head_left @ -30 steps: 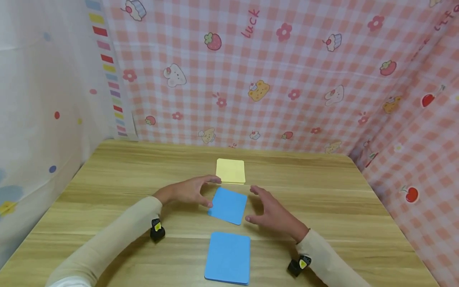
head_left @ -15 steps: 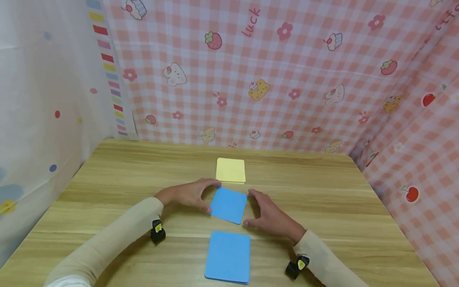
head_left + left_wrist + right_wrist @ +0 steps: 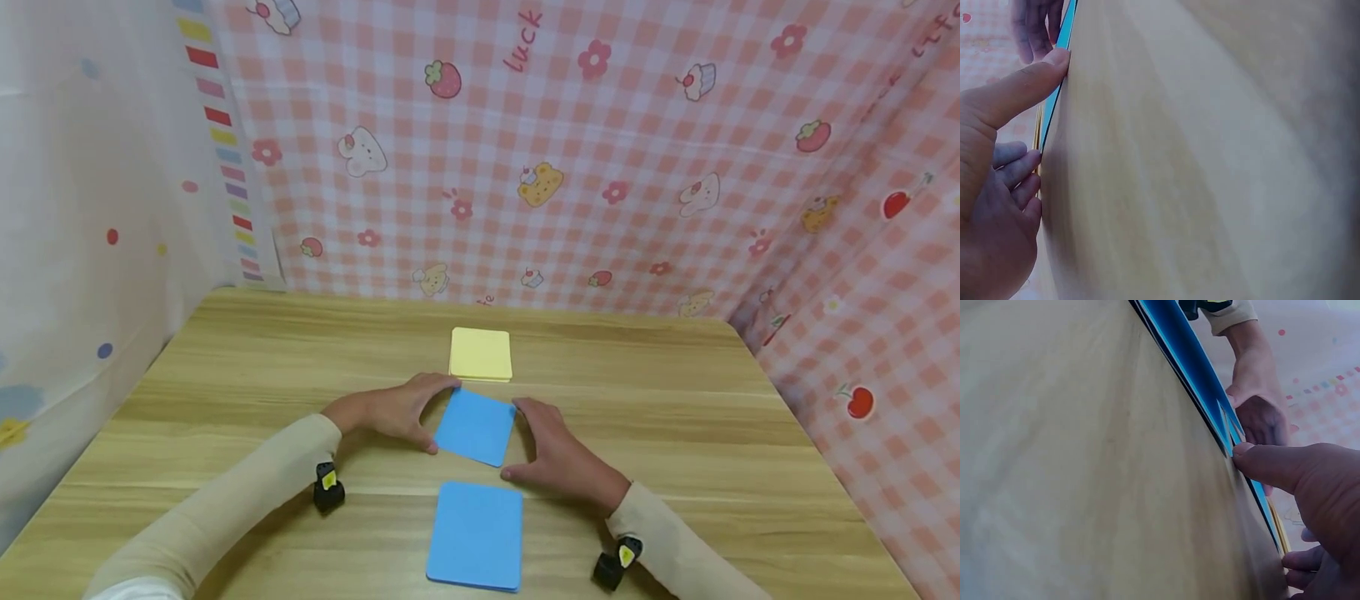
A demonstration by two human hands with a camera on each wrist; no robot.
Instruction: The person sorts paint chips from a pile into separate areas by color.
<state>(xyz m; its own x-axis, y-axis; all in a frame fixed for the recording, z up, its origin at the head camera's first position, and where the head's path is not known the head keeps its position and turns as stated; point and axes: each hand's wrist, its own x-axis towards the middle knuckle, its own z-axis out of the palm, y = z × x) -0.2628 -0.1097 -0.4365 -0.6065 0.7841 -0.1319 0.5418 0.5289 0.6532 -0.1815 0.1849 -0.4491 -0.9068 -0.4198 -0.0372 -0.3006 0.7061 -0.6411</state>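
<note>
A tilted square blue card (image 3: 476,427) lies mid-table between my two hands. At its left side is my left hand (image 3: 393,412), the fingertips at the upper left corner and the thumb at the lower left one. My right hand (image 3: 561,454) curves along the opposite side, its index fingertip right at the upper right corner and its thumb near the lower right. Neither hand wraps round the card; thumb and fingers are spread apart. In the left wrist view the blue card (image 3: 1055,109) shows edge-on, behind the left thumb (image 3: 1029,81).
Nearer me lies a stack of larger blue cards (image 3: 475,537). Just beyond the tilted card sits a stack of yellow cards (image 3: 481,354). The wooden table (image 3: 300,333) ends at a pink checked cloth (image 3: 480,167) behind, with a white cloth (image 3: 97,208) at left.
My right hand has moved left and slightly nearer me, up to the card's right side. The left thumb has slid down to the lower left corner. The card has barely moved.
</note>
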